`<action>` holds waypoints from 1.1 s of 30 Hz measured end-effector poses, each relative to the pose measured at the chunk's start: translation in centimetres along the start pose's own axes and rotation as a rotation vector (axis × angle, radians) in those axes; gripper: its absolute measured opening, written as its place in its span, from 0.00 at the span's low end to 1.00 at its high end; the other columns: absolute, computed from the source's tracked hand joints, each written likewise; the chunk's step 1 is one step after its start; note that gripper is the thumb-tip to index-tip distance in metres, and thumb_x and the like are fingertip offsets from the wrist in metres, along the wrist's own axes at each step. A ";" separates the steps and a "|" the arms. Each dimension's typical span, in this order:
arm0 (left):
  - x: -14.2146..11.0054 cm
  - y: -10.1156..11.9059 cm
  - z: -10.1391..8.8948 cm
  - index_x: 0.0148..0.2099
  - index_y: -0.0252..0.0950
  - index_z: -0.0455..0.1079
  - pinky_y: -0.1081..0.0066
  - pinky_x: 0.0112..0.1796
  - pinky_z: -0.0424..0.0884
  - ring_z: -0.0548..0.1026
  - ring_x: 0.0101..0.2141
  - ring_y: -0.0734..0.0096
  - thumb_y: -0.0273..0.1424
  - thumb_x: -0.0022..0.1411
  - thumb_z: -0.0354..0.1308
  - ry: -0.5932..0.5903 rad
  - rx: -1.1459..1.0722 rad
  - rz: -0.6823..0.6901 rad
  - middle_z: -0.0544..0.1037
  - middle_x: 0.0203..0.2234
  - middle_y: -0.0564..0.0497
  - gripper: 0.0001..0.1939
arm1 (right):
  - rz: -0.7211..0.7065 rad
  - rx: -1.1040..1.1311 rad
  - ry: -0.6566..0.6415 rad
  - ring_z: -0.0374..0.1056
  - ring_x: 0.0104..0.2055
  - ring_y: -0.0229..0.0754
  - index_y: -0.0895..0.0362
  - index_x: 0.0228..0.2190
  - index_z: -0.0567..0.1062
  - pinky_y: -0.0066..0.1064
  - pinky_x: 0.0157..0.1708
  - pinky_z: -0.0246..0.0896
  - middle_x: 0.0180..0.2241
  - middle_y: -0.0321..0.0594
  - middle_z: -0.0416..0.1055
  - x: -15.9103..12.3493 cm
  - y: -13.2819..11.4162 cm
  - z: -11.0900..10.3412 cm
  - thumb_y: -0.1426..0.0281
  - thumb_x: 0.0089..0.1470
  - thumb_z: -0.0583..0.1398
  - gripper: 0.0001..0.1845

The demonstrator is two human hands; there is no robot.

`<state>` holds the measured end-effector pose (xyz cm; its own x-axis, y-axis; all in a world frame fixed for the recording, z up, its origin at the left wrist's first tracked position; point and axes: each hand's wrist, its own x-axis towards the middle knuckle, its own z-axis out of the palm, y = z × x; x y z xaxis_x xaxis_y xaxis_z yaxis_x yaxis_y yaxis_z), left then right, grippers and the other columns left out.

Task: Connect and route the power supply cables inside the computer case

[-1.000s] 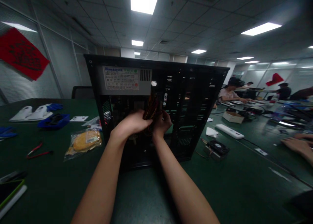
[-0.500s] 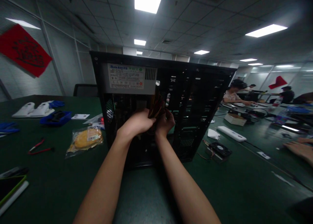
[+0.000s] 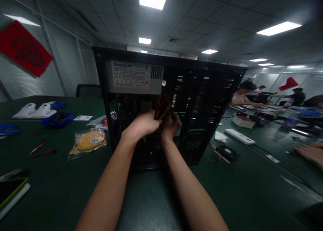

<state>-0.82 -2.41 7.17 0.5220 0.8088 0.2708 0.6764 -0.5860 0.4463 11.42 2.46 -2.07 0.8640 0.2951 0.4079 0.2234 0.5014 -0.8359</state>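
Observation:
An open black computer case (image 3: 199,100) stands upright on the table in front of me. A grey power supply (image 3: 131,77) with a printed label fills its upper left corner. Below the supply, a bundle of power cables (image 3: 162,106) hangs down into the case. My left hand (image 3: 145,122) is closed around the lower part of this bundle. My right hand (image 3: 171,124) is at the bundle's right side with its fingers pinched together; what they grip, if anything, is hidden. The inside of the case behind the hands is dark.
Left of the case lie a bagged yellow pad (image 3: 91,140), a blue tray (image 3: 57,119) and a red cable (image 3: 41,149). To its right are a cooling fan (image 3: 227,152) and a white power strip (image 3: 239,137). Another person's hand (image 3: 309,153) rests at the far right.
Both hands stay at the cable bundle with barely any movement. The view has shifted slightly, so the case sits a little higher and looks larger.

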 end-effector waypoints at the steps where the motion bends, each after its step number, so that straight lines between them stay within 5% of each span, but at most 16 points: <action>1: 0.0 0.0 0.0 0.46 0.35 0.77 0.67 0.40 0.72 0.80 0.42 0.55 0.34 0.61 0.56 0.008 -0.009 0.021 0.82 0.42 0.41 0.14 | 0.006 0.007 -0.003 0.74 0.39 0.46 0.63 0.38 0.80 0.35 0.43 0.66 0.37 0.49 0.80 0.1 0.0 0.0 0.67 0.52 0.57 0.17; 12: -0.1 1.3 -0.4 0.49 0.33 0.76 0.67 0.41 0.72 0.79 0.43 0.56 0.32 0.62 0.56 0.122 -0.098 0.062 0.81 0.43 0.41 0.15 | 0.139 0.146 -0.033 0.74 0.36 0.45 0.62 0.38 0.79 0.32 0.36 0.67 0.36 0.47 0.79 0.6 0.1 0.8 0.66 0.51 0.55 0.17; 19: 0.1 0.5 -0.1 0.48 0.33 0.75 0.66 0.41 0.72 0.79 0.42 0.55 0.31 0.62 0.56 0.116 -0.106 0.082 0.81 0.43 0.41 0.14 | -0.036 -0.028 -0.062 0.73 0.41 0.46 0.63 0.38 0.79 0.33 0.42 0.65 0.38 0.51 0.79 0.0 -0.4 -0.1 0.67 0.53 0.54 0.18; 33: 0.3 0.5 -0.1 0.47 0.34 0.76 0.70 0.41 0.71 0.79 0.41 0.59 0.31 0.62 0.57 0.078 -0.065 0.067 0.82 0.41 0.44 0.12 | -0.147 -0.099 -0.117 0.73 0.44 0.45 0.62 0.43 0.79 0.34 0.45 0.65 0.42 0.49 0.78 -0.2 0.1 -1.1 0.72 0.54 0.51 0.20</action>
<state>-0.34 -2.47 7.56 0.5211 0.7711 0.3659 0.6049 -0.6361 0.4790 11.73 1.55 -2.65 0.7618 0.3202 0.5632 0.3911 0.4657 -0.7938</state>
